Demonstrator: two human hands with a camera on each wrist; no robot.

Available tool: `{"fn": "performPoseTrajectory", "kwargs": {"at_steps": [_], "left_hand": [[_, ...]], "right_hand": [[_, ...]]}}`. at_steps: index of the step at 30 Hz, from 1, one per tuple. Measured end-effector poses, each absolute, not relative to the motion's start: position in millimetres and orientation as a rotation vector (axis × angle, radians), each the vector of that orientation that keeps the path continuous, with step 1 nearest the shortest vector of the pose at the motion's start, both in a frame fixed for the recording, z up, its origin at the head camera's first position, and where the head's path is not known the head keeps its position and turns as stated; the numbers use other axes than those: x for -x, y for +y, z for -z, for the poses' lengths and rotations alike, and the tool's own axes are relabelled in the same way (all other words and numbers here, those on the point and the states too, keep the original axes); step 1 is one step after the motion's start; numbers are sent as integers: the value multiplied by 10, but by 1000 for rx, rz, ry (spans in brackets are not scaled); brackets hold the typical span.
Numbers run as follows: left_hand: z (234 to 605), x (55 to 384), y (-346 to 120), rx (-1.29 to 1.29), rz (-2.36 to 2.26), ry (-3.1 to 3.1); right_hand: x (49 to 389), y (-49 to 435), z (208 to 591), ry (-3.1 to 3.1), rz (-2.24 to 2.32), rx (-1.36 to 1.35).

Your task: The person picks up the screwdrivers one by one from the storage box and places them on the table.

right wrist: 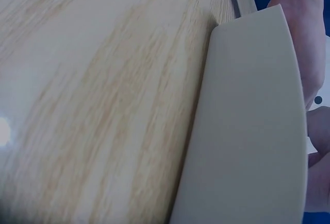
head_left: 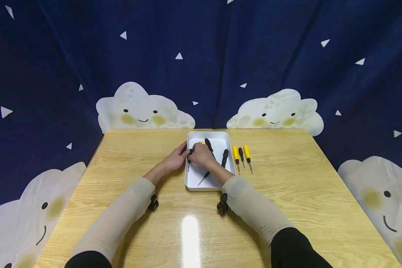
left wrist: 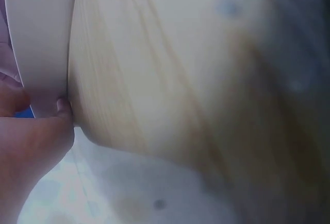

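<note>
A white tray (head_left: 191, 186) stands near the back of the table with several screwdrivers in it. At its left side is my left hand (head_left: 175, 160), thumb over the rim and fingers along the outer wall. My right hand (head_left: 202, 155) reaches inside with curled fingers, pinching a black-handled screwdriver (head_left: 190, 152) by the left wall. Its fingertips are partly hidden. Another black screwdriver (head_left: 208, 143) and a bit of yellow handle (head_left: 202, 142) show behind the right hand. A larger black screwdriver (head_left: 225, 156) lies on the tray's right side, and a thin shaft (head_left: 202, 179) points toward the front.
Right of the tray, a yellow screwdriver (head_left: 236, 153), a small black screwdriver (head_left: 241, 153) and a second yellow screwdriver (head_left: 246, 152) lie side by side on the wooden table (head_left: 288, 193). A dark blue curtain (head_left: 201, 44) with clouds hangs behind the table's back edge.
</note>
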State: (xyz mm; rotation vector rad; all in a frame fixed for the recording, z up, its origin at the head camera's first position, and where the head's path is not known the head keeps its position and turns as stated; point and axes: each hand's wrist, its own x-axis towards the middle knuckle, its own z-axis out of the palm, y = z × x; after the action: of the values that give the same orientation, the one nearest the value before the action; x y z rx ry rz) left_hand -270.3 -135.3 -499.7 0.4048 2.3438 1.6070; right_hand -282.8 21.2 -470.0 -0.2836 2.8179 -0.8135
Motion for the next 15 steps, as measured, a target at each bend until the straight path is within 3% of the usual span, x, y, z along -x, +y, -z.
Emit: {"fn": "performPoseTrajectory", "kwargs": {"at_steps": [15], "left_hand": [[5010,2718,-1364,-365,-1593,2341]], "right_hand": [[2813,211,4734,2817,888,246]]}}
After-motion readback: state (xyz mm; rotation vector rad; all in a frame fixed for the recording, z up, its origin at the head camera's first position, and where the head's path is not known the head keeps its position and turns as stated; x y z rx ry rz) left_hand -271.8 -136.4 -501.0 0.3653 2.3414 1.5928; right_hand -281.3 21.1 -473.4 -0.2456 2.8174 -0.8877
